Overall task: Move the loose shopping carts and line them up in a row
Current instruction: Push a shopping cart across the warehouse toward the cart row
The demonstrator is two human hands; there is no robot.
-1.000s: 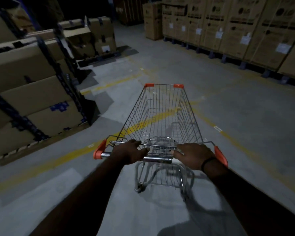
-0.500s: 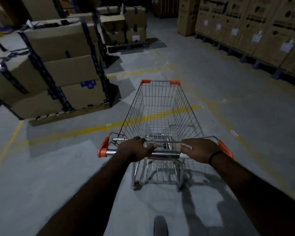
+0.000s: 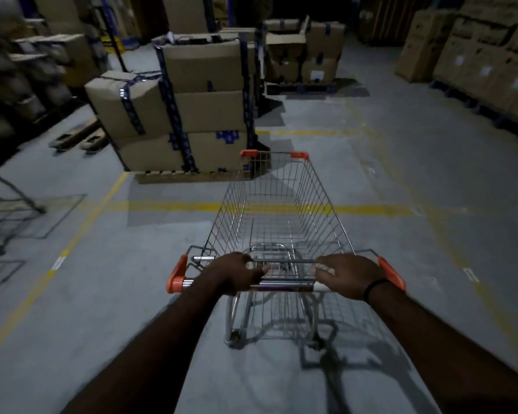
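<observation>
- Grip closed on both sides: left hand point(image 3: 237, 273) and right hand point(image 3: 349, 276) wrap the chrome handle bar point(image 3: 284, 285) of the silver wire shopping cart point(image 3: 322, 210).
- Mid-push, I judge. Next, steer it to the row, clear of the strapped cardboard boxes point(image 3: 204, 109).

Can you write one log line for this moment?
left grip: holds handle | right grip: holds handle | shopping cart: empty | ahead: strapped boxes

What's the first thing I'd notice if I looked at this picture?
A shiny, empty wire shopping cart with orange corners sits right in the middle. The left hand and the right hand grip its handle near the bottom of the picture. Ahead on the left is a big stack of strapped cardboard boxes, and a yellow line crosses the grey floor.
</observation>
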